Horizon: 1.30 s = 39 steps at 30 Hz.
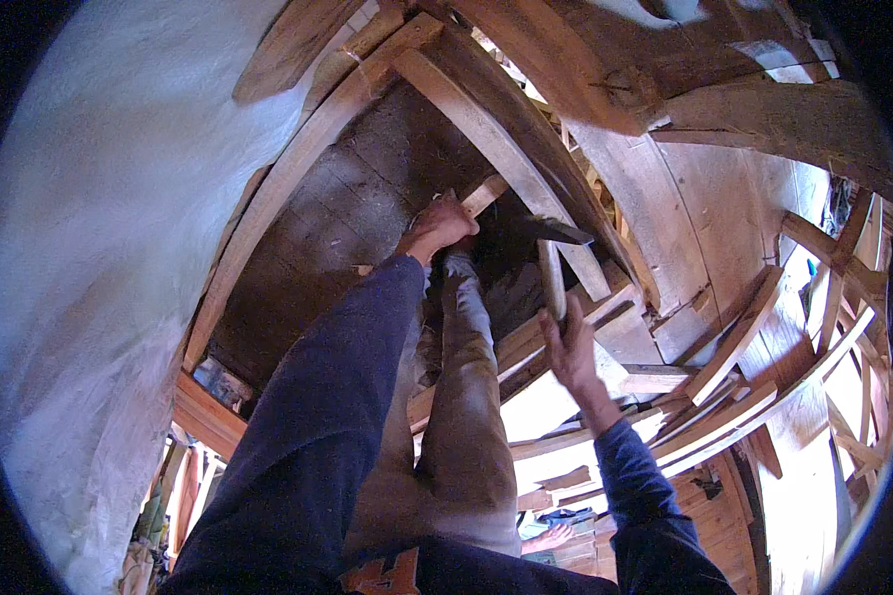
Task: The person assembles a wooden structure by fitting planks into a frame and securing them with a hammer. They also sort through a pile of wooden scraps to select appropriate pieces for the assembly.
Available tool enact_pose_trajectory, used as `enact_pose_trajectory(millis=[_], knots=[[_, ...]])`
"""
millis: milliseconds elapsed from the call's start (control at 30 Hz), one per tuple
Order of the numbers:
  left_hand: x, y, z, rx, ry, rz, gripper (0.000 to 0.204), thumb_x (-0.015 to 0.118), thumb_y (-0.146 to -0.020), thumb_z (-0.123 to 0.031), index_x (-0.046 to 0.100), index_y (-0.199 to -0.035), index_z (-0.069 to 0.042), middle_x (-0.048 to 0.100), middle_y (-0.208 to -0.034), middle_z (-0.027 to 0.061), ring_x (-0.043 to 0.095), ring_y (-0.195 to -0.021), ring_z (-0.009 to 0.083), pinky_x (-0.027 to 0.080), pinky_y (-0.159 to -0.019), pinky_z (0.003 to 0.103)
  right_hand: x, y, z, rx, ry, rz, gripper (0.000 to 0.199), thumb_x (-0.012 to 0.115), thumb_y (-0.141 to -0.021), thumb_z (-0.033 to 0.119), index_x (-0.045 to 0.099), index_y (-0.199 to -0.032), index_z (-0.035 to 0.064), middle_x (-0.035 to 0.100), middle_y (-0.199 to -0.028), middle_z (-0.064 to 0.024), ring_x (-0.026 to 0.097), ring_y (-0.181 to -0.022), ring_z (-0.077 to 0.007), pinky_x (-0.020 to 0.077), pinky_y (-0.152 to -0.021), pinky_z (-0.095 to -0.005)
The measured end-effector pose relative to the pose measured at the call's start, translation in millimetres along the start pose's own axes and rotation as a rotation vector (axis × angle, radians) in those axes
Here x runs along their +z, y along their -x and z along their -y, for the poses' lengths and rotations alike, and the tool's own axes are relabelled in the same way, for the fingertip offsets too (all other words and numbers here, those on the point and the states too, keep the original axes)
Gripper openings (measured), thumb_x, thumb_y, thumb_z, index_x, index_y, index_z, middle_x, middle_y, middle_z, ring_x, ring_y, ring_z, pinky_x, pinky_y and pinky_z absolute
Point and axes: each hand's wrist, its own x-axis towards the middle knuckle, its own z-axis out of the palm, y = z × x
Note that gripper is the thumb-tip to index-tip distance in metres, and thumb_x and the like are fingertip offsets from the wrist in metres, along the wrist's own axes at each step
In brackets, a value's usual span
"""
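Note:
My left hand (443,224) is closed around a short, pale wooden stick (484,195), whose far end sticks out beyond the fingers. In my right hand (572,353) is a hammer; its light wooden handle (552,278) rises from my fingers to a dark metal head (564,231). The hammer head is to the right of the stick and apart from it. Below both hands lies a dark plank surface (337,218), framed by wooden beams (491,149). My legs stand on it, and the fingertips of my left hand are partly hidden.
A large pale, curved surface (119,248) rises on the left. Wide planks (655,218) and a heavy beam (794,124) are at the upper right. Curved timbers (724,426) and loose wood pieces crowd the right. Another person's hand (548,538) shows near the lower edge.

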Motion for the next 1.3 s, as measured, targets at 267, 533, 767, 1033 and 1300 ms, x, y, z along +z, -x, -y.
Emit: enact_pose_trajectory(millis=[267, 533, 767, 1033, 1300], knots=[[3.0, 47.1, 41.0, 0.125, 0.055, -0.106, 0.09, 0.078, -0.063, -0.026, 0.039, -0.137, 0.007, 0.057, -0.124, 0.0286, 0.057, -0.115, 0.0411, 0.046, -0.099, 0.043, 81.6, -3.1, -38.8, 0.411, -0.768, 0.184, 0.019, 0.068, -0.089, 0.014, 0.054, -0.098, 0.0058, 0.056, -0.07, -0.0027, 0.054, -0.054, -0.0114, 0.0468, -0.049, -0.0305], [26.0, 84.9, 108.6, -0.03, 0.103, -0.137, 0.066, 0.075, -0.068, -0.02, 0.051, -0.125, 0.003, 0.062, -0.114, 0.0269, 0.06, -0.108, 0.0413, 0.049, -0.094, 0.044, 183.4, -109.8, -95.4, 0.542, -1.012, 0.152, 0.014, 0.058, -0.092, 0.018, 0.06, -0.09, 0.0038, 0.056, -0.068, -0.0026, 0.052, -0.053, -0.0122, 0.0448, -0.048, -0.0291], [30.0, 82.3, 90.0, 0.087, 0.084, -0.178, 0.062, 0.072, -0.073, -0.016, 0.048, -0.126, 0.004, 0.06, -0.117, 0.0282, 0.058, -0.111, 0.0423, 0.046, -0.098, 0.046, 198.8, -188.1, -202.9, -0.275, -0.074, 0.167, 0.026, 0.062, -0.084, 0.022, 0.059, -0.092, -0.0032, 0.056, -0.063, -0.0068, 0.054, -0.051, -0.0242, 0.0493, -0.052, -0.0391], [14.0, 100.1, 89.9, 0.043, 0.093, -0.136, 0.06, 0.071, -0.071, -0.015, 0.051, -0.123, 0.006, 0.061, -0.113, 0.0298, 0.06, -0.107, 0.0432, 0.048, -0.094, 0.045, 200.0, -165.8, -98.0, 0.315, -0.863, 0.095, 0.01, 0.063, -0.081, 0.009, 0.054, -0.081, 0.0041, 0.053, -0.059, -0.0039, 0.05, -0.046, -0.0156, 0.0401, -0.041, -0.0315], [17.8, 103.5, 91.0, 0.114, 0.124, -0.188, 0.062, 0.071, -0.072, -0.015, 0.049, -0.125, 0.006, 0.062, -0.111, 0.0303, 0.061, -0.105, 0.0427, 0.049, -0.093, 0.045, 194.5, -160.4, -108.3, 0.26, -0.799, 0.101, 0.015, 0.067, -0.079, 0.011, 0.055, -0.084, 0.0047, 0.056, -0.062, -0.003, 0.05, -0.046, -0.0147, 0.0416, -0.043, -0.0313]])
